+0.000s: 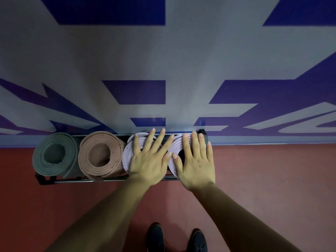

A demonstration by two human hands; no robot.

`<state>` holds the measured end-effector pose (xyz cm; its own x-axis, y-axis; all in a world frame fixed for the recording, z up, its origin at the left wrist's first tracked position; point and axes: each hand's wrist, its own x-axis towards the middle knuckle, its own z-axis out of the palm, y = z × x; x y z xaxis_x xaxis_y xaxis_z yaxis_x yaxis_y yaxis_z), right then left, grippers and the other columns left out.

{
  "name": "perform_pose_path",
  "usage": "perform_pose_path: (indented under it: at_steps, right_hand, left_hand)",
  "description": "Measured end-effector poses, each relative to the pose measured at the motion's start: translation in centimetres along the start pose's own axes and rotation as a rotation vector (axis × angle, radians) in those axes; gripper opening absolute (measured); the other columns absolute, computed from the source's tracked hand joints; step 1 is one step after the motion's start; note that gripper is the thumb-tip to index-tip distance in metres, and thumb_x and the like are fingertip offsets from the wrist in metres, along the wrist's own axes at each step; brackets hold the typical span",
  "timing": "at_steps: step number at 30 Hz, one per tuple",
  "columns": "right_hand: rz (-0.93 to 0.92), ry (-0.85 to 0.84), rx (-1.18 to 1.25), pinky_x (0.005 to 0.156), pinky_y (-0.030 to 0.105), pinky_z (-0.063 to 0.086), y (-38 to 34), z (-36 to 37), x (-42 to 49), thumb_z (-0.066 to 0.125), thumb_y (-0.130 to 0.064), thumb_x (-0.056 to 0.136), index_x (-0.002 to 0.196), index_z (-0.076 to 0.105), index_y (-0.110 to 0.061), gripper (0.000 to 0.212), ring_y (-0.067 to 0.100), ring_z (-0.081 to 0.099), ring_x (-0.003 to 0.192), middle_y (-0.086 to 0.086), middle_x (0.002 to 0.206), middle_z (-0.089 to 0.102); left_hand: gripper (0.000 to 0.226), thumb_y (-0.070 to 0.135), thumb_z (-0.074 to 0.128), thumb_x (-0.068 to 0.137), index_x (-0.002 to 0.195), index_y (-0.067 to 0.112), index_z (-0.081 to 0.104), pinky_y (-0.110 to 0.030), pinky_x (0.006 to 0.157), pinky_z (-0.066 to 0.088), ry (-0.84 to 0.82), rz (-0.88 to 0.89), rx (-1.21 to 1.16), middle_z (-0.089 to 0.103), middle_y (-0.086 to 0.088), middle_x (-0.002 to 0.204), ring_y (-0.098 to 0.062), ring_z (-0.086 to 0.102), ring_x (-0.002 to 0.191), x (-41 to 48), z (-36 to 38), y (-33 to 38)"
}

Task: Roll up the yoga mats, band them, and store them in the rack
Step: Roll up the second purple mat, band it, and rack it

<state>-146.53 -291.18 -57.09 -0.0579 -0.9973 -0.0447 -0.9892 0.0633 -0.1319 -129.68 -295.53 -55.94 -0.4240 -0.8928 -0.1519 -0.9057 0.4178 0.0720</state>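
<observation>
The left grip (149, 160) lies flat, fingers straight and spread, grasping nothing, its palm on the top end of a lilac mat (127, 153). The right grip (195, 166) is likewise released, flat on the second lilac mat (177, 142) just beside it, and the two thumbs nearly meet between the rolls. Both mats stand on end directly under the palms, long axis vertical, running down from the grips into the rack (76, 180). Any further seating would likely be a straight downward press, each grip on its own roll. Left of the left grip stand a tan mat (100, 155), then a green mat (54, 153), in the same rack. The wall (163, 60) rises just beyond the grips. No bands show from above.
</observation>
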Motion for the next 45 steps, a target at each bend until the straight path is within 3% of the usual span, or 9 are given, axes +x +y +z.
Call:
perform_pose_path:
  at_steps: [5,12,23,29,33,36,41,43,45]
  right_hand:
    - [-0.001,-0.003,-0.009,0.125,0.049,0.005,0.2,0.0,1.1,0.015,-0.055,0.107,0.162,0.019,-0.013,0.07,0.032,0.008,0.157,0.014,0.169,0.015]
    - [-0.013,0.029,0.041,0.125,0.046,0.004,0.4,-0.3,1.7,0.017,-0.046,0.107,0.159,0.028,-0.007,0.065,0.033,0.019,0.155,0.017,0.166,0.025]
    - [0.075,0.068,0.041,0.125,0.049,0.009,0.2,0.3,1.5,0.021,-0.049,0.106,0.16,0.024,-0.005,0.07,0.03,0.015,0.156,0.014,0.167,0.022]
    - [0.091,0.045,0.024,0.125,0.05,0.011,-0.1,0.7,2.0,0.02,-0.049,0.105,0.161,0.024,-0.007,0.07,0.031,0.017,0.156,0.013,0.167,0.023]
    - [0.11,-0.008,0.039,0.126,0.052,0.007,-0.5,0.1,2.2,0.013,-0.049,0.103,0.161,0.023,-0.008,0.072,0.032,0.011,0.156,0.014,0.169,0.018]
    - [0.007,0.052,0.108,0.124,0.057,0.014,-2.9,-1.2,1.1,0.023,-0.045,0.103,0.157,0.036,-0.011,0.066,0.04,0.015,0.154,0.018,0.166,0.024]
    - [-0.248,-0.011,0.24,0.124,0.053,0.007,-10.0,-1.2,1.1,0.04,-0.077,0.091,0.155,0.039,-0.023,0.084,0.038,0.01,0.156,0.015,0.167,0.021]
    - [-0.244,-0.071,0.212,0.124,0.054,0.013,-11.4,-0.5,2.2,0.04,-0.083,0.087,0.16,0.028,-0.022,0.097,0.039,0.013,0.155,0.015,0.168,0.02]
    - [-0.211,-0.094,0.179,0.122,0.052,0.024,-11.9,0.1,3.1,0.038,-0.082,0.089,0.161,0.026,-0.014,0.1,0.034,0.028,0.151,0.012,0.162,0.034]
  left_hand:
    - [0.058,0.039,0.002,0.108,0.159,0.019,0.022,-0.057,0.12,0.025,0.032,0.144,-0.012,0.022,0.0,0.166,-0.018,0.019,0.154,0.2,0.2,0.3]
    - [0.062,0.039,0.0,0.108,0.157,0.017,0.03,-0.053,0.118,0.03,0.025,0.081,-0.005,0.027,0.0,0.164,-0.019,0.027,0.151,0.8,0.2,0.5]
    - [0.056,0.038,0.007,0.108,0.157,0.021,0.026,-0.048,0.121,0.02,0.086,0.07,-0.038,0.033,-0.001,0.162,-0.019,0.029,0.151,0.5,0.8,0.4]
    - [0.057,0.04,0.014,0.107,0.153,0.018,0.041,-0.044,0.119,0.022,0.088,0.062,-0.112,0.041,-0.003,0.158,-0.019,0.038,0.146,1.6,0.3,0.0]
    - [0.055,0.036,0.023,0.107,0.143,0.009,0.054,-0.043,0.12,0.023,0.237,0.023,-0.365,0.048,-0.006,0.153,-0.021,0.04,0.144,0.0,-1.3,-1.6]
    - [0.055,0.038,0.022,0.107,0.145,0.01,0.052,-0.045,0.122,0.019,0.31,-0.057,-0.304,0.046,-0.007,0.155,-0.026,0.038,0.146,-2.9,-1.8,-5.7]
    - [0.061,0.049,0.019,0.104,0.154,0.02,0.037,-0.055,0.121,0.017,0.107,-0.175,-0.138,0.029,-0.006,0.164,-0.028,0.02,0.153,-5.7,-0.3,-11.7]
    - [0.058,0.043,0.023,0.103,0.153,0.02,0.04,-0.057,0.12,0.021,0.101,-0.179,-0.148,0.034,-0.004,0.162,-0.027,0.025,0.152,-5.6,0.0,-12.2]
    - [0.057,0.038,0.025,0.101,0.15,0.017,0.047,-0.055,0.117,0.028,0.143,-0.194,-0.166,0.046,-0.002,0.154,-0.026,0.036,0.146,-5.2,-0.3,-12.6]
